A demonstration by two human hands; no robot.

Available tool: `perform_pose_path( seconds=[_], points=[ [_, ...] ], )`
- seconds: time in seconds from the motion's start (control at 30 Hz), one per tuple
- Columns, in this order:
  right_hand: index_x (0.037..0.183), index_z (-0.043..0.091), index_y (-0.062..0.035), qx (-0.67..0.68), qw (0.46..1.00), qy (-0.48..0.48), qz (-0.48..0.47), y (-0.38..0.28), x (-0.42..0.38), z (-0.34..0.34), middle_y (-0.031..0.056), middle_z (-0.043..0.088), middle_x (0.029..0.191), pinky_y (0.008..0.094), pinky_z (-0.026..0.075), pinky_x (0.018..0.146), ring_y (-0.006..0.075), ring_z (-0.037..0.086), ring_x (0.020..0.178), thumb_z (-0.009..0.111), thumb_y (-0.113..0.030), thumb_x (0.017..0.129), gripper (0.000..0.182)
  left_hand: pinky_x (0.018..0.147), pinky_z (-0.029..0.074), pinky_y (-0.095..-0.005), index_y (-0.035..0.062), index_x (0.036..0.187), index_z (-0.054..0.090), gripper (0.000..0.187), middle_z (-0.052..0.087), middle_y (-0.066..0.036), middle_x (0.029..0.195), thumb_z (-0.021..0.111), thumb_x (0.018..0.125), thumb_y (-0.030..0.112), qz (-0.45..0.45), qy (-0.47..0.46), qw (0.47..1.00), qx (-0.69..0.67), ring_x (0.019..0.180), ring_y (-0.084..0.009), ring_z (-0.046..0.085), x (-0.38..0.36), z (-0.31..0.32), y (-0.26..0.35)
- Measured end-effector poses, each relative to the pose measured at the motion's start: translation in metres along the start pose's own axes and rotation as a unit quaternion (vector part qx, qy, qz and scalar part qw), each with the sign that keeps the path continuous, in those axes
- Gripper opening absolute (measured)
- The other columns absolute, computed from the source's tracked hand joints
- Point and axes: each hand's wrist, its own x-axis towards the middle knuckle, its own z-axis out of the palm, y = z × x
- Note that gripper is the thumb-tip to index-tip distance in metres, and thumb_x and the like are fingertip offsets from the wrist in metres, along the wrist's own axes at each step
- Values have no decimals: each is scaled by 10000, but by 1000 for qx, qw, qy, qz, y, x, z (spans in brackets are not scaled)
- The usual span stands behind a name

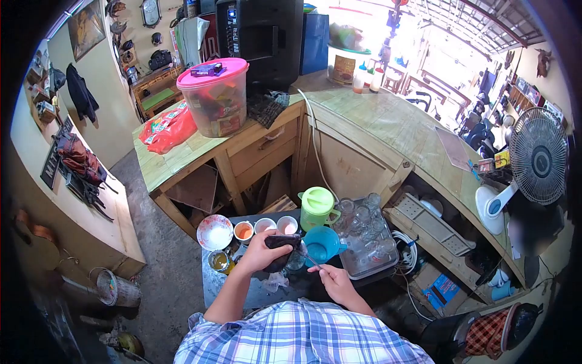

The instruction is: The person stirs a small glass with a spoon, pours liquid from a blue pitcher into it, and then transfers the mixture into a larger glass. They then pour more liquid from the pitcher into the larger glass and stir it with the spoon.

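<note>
My left hand (267,252) is wrapped round a dark bag or pouch (282,246), tilted toward the right. In my right hand (335,283) is a thin metal spoon (310,259), pinched by its handle, its far end close to the mouth of the dark bag. Just beyond sits a blue pitcher (322,241), with a lidded green pitcher (317,206) behind it. Left of these stand white cups (244,232) and a white bowl with red marks (214,232). A jar with yellowish contents (219,261) is near my left forearm.
A tray (371,266) of upturned glasses lies to the right. Wooden counters (364,124) surround the low table, carrying a pink-lidded bucket (213,100), a red plastic bag (168,128) and a fan (538,155). A coiled white cable (407,258) hangs beside the tray.
</note>
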Motion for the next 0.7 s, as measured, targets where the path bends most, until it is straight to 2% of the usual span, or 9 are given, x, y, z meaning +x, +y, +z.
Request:
perform_pose_path(
  seconds=[0.13,0.23,0.33,0.4,0.43,0.5,0.57,0.63,0.7],
  points=[
    [1107,674,-59,45,999,-6,21,19,1,2,23,412,545,253,330,513,65,380,519,458,-125,981,259,705,492,-268,5,993,661,363,673,-63,840,797,737,224,-27,-24,999,7,764,-120,622,-1,-3,-4],
    [1108,676,-61,90,995,-21,44,19,1,3,5,416,554,246,320,514,55,371,524,455,-130,985,262,703,482,-242,18,998,669,353,662,-35,860,793,726,206,-48,-39,998,9,757,-104,622,2,-3,-9],
    [1105,676,-57,113,992,-29,47,21,2,3,-18,417,558,236,310,504,44,363,520,451,-131,990,263,710,487,-252,9,984,664,343,659,-38,860,790,731,203,-26,11,1000,-11,757,-108,617,9,-1,-25],
    [1104,674,-54,125,990,-34,49,22,2,4,-30,416,557,230,306,495,37,363,515,446,-131,995,264,711,504,-281,-6,1026,665,393,678,-78,885,794,733,221,10,81,997,-11,784,-145,631,15,-4,-33],
    [1118,660,-44,164,983,-42,68,22,2,4,-48,399,568,218,289,480,28,347,506,438,-137,1004,267,711,504,-281,-6,1026,665,393,678,-78,885,794,733,221,10,81,997,-11,784,-145,631,15,-7,-32],
    [1133,647,-33,203,974,-50,87,23,2,4,-65,383,579,207,273,465,19,331,497,430,-143,1013,271,710,504,-290,-12,1016,670,407,676,-91,907,799,722,238,7,143,990,14,789,-151,630,15,-15,-26],
    [1176,607,-16,318,936,-92,123,26,2,2,-82,339,607,187,235,444,6,293,490,414,-164,1028,284,685,501,-298,-14,953,658,363,668,-93,829,791,727,238,25,160,984,75,746,-154,623,32,-31,-72],
    [1188,592,-9,333,930,-90,128,24,2,1,-82,326,616,187,224,442,5,276,489,412,-172,1031,289,661,500,-302,-16,919,642,340,667,-92,785,787,733,230,11,191,980,47,727,-145,617,28,-40,-73],
    [1201,577,-3,349,923,-90,135,24,2,1,-82,314,625,187,213,440,5,259,488,409,-180,1035,295,654,499,-314,-3,907,618,316,670,-101,783,785,740,207,37,252,964,82,719,-149,617,27,-51,-77]
  ],
)
